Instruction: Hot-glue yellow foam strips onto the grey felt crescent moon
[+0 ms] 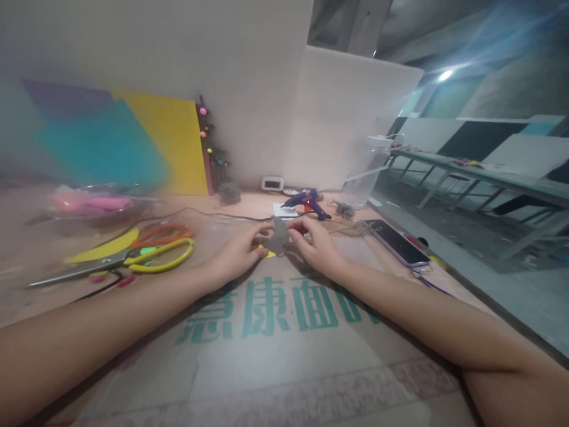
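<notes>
A small flat grey piece (277,237), perhaps felt or card, stands upright between my two hands over the printed sheet. My left hand (246,254) pinches its left edge, thumb and fingers curled in. From the other side, my right hand (313,242) has its thumb and fingertips closed at the right edge. A bit of yellow (269,254) shows beneath the piece, near the left thumb. Just beyond the fingers lies a purple glue gun (306,201) with a small red light.
Scissors with orange and yellow handles (146,255) lie left, before a plastic-wrapped pink bundle (93,203). A phone (398,243) lies right, grey yarn (342,209) behind it. A small clock (272,184) and a decorated twig in a pot (229,193) stand at the back panel.
</notes>
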`<act>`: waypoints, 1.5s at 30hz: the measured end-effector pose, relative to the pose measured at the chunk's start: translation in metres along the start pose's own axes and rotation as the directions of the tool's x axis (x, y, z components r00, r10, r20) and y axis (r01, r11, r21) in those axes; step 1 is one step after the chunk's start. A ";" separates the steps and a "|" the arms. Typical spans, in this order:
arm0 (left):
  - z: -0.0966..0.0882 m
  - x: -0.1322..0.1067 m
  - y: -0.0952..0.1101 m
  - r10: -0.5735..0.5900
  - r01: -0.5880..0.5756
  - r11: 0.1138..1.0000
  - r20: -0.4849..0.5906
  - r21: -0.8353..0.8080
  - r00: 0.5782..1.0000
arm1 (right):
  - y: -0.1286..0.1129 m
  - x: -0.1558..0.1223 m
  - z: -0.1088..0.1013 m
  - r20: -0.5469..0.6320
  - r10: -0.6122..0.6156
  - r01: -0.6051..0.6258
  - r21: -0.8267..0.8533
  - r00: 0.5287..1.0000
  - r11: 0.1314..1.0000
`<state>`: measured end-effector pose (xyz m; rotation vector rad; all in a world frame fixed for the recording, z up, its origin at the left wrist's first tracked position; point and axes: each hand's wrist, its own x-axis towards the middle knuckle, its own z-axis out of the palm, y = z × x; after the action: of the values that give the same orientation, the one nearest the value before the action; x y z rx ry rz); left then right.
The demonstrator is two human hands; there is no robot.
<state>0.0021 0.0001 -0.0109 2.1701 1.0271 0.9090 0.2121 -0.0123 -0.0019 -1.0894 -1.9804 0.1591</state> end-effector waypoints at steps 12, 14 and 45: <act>-0.008 0.002 0.003 -0.113 0.055 0.963 -0.212 -0.264 0.971 | 0.020 0.009 0.006 -0.106 0.149 -0.127 0.189 0.983 0.974; -0.007 0.002 0.002 -0.099 0.053 0.968 -0.179 -0.246 0.979 | 0.017 0.009 0.006 -0.074 0.106 -0.089 0.197 0.992 0.976; -0.005 0.003 0.006 -0.178 0.094 0.948 -0.259 -0.304 0.949 | -0.009 -0.008 -0.004 0.040 -0.355 0.357 -0.127 0.934 0.925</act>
<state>0.0019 -0.0002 -0.0020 1.7377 1.0870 1.2449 0.2115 -0.0252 0.0003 -0.7896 -2.1917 -0.1609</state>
